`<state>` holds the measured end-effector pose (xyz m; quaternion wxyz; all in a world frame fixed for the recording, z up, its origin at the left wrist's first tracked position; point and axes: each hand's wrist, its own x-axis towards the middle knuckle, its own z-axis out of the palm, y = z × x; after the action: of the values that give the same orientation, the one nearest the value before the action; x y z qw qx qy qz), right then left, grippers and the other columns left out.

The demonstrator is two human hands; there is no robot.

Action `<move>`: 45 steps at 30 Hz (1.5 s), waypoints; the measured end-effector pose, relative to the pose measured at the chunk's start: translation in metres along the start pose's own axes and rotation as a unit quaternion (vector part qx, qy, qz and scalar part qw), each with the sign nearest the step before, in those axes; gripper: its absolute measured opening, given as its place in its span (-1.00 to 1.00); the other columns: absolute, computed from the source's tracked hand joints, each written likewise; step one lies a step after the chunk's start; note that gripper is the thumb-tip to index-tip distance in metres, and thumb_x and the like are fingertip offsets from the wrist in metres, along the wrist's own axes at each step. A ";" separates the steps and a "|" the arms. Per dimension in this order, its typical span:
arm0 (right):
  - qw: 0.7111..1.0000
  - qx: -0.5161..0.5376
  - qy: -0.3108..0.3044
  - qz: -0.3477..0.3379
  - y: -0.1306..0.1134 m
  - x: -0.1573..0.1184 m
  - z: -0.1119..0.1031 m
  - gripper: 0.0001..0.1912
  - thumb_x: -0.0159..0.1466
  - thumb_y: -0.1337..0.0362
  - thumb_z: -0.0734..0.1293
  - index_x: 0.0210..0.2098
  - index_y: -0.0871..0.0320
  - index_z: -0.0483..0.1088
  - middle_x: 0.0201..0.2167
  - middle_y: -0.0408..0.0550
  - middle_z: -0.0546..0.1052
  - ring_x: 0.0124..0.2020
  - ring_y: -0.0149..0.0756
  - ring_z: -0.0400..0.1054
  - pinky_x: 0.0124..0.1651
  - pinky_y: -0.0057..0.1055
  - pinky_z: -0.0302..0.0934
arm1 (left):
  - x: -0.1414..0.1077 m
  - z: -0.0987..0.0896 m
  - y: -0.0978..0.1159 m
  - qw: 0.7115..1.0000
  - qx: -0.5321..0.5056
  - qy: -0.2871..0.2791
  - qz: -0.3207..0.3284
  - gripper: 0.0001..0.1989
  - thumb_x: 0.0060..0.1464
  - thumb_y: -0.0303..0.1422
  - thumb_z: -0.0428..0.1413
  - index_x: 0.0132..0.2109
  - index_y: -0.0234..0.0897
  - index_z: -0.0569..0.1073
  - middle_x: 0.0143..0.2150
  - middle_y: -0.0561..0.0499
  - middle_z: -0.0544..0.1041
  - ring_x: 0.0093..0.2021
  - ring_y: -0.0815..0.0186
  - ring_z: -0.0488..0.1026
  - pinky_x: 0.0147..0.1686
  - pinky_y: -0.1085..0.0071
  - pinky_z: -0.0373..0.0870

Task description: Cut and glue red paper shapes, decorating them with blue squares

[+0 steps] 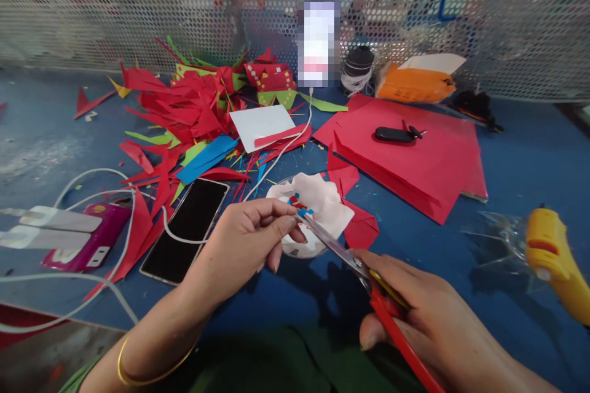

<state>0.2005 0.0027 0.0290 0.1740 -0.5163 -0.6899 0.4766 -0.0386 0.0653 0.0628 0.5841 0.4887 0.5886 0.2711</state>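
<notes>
Nearest me, my right hand point(415, 313) grips the red-handled steel scissors point(364, 273), blades pointing up-left to the small blue paper scrap point(305, 212) pinched in my left hand point(244, 239), just above the white paper-lined dish point(318, 209) on the blue bench point(530, 153).

Blue table point(530, 153): heap of red, green and blue paper scraps point(193, 104); stacked red paper sheets point(415, 159) bearing a black key fob point(396, 134); dark-screened phone point(187, 230); white cables point(92, 196); yellow glue gun point(555, 264); orange packet point(415, 85); thread spool point(357, 67).
</notes>
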 end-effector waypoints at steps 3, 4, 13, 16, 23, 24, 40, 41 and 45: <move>1.000 0.015 -0.014 0.008 -0.005 0.001 -0.002 -0.62 0.23 0.26 0.37 0.04 -0.06 0.37 -0.41 -0.28 0.60 -0.47 -0.37 0.51 -0.37 -0.51 0.34 | -0.001 0.000 0.000 1.000 -0.005 0.006 -0.007 -0.86 0.16 -0.41 0.08 -0.31 -0.31 0.53 -0.64 0.14 0.42 -0.73 0.54 0.21 -0.69 0.59 0.07; 1.000 0.018 -0.019 0.012 -0.006 0.001 -0.003 -0.63 0.23 0.27 0.37 0.03 -0.07 0.37 -0.43 -0.30 0.60 -0.48 -0.38 0.51 -0.37 -0.52 0.33 | -0.001 0.000 0.000 1.000 -0.007 0.007 -0.006 -0.87 0.16 -0.41 0.08 -0.29 -0.31 0.53 -0.62 0.14 0.45 -0.73 0.55 0.22 -0.69 0.59 0.08; 0.999 0.034 -0.034 0.019 -0.011 0.004 -0.004 -0.78 0.22 0.29 0.35 -0.12 -0.03 0.41 -0.48 -0.31 0.60 -0.50 -0.38 0.49 -0.42 -0.53 0.29 | -0.001 -0.001 0.000 1.000 -0.007 -0.005 0.005 -0.88 0.16 -0.41 0.10 -0.28 -0.31 0.54 -0.44 0.06 0.58 -0.72 0.60 0.23 -0.67 0.61 0.12; 0.998 0.032 -0.037 0.027 -0.012 0.004 -0.005 -0.83 0.23 0.27 0.35 -0.16 -0.01 0.42 -0.49 -0.29 0.60 -0.50 -0.37 0.50 -0.42 -0.51 0.29 | -0.001 -0.001 -0.001 1.000 -0.001 -0.009 0.007 -0.86 0.17 -0.38 0.10 -0.30 -0.29 0.54 -0.42 0.06 0.59 -0.71 0.60 0.25 -0.67 0.60 0.14; 0.998 0.031 -0.045 0.019 -0.011 0.003 -0.005 -0.84 0.27 0.26 0.31 -0.14 0.01 0.40 -0.47 -0.26 0.62 -0.47 -0.34 0.52 -0.38 -0.48 0.34 | 0.000 -0.002 -0.003 1.000 0.005 -0.006 0.009 -0.84 0.15 -0.34 0.11 -0.33 -0.27 0.55 -0.41 0.04 0.60 -0.71 0.56 0.25 -0.68 0.58 0.14; 0.998 0.031 -0.042 0.019 -0.011 0.003 -0.005 -0.85 0.27 0.27 0.31 -0.14 0.01 0.40 -0.46 -0.26 0.62 -0.46 -0.35 0.52 -0.38 -0.49 0.34 | 0.000 -0.002 -0.003 1.000 0.005 -0.007 0.009 -0.84 0.15 -0.33 0.11 -0.33 -0.28 0.55 -0.42 0.04 0.59 -0.70 0.56 0.25 -0.68 0.58 0.14; 0.998 0.027 -0.031 0.037 -0.011 0.003 -0.007 -0.92 0.29 0.19 0.30 -0.26 0.03 0.41 -0.47 -0.22 0.63 -0.45 -0.33 0.51 -0.38 -0.49 0.33 | 0.000 -0.002 -0.002 1.000 0.021 -0.009 0.006 -0.81 0.14 -0.33 0.12 -0.40 -0.28 0.53 -0.52 0.08 0.55 -0.72 0.56 0.23 -0.68 0.59 0.16; 0.999 0.024 -0.028 0.034 -0.011 0.003 -0.006 -0.91 0.29 0.19 0.30 -0.24 0.03 0.41 -0.47 -0.21 0.63 -0.45 -0.32 0.51 -0.38 -0.49 0.34 | 0.000 -0.002 -0.002 1.000 0.020 -0.010 0.006 -0.81 0.15 -0.33 0.12 -0.40 -0.28 0.53 -0.52 0.08 0.55 -0.72 0.56 0.24 -0.67 0.59 0.16; 0.999 0.014 -0.018 0.025 -0.009 0.003 -0.005 -0.90 0.29 0.22 0.31 -0.20 0.02 0.42 -0.47 -0.24 0.62 -0.47 -0.35 0.51 -0.39 -0.51 0.32 | 0.001 -0.002 -0.003 1.000 0.009 -0.018 0.012 -0.81 0.16 -0.33 0.12 -0.40 -0.28 0.53 -0.49 0.09 0.56 -0.71 0.58 0.24 -0.67 0.60 0.14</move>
<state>0.1982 0.0078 0.0377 0.1570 -0.5225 -0.6731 0.4992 -0.0411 0.0654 0.0606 0.5868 0.5059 0.5743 0.2644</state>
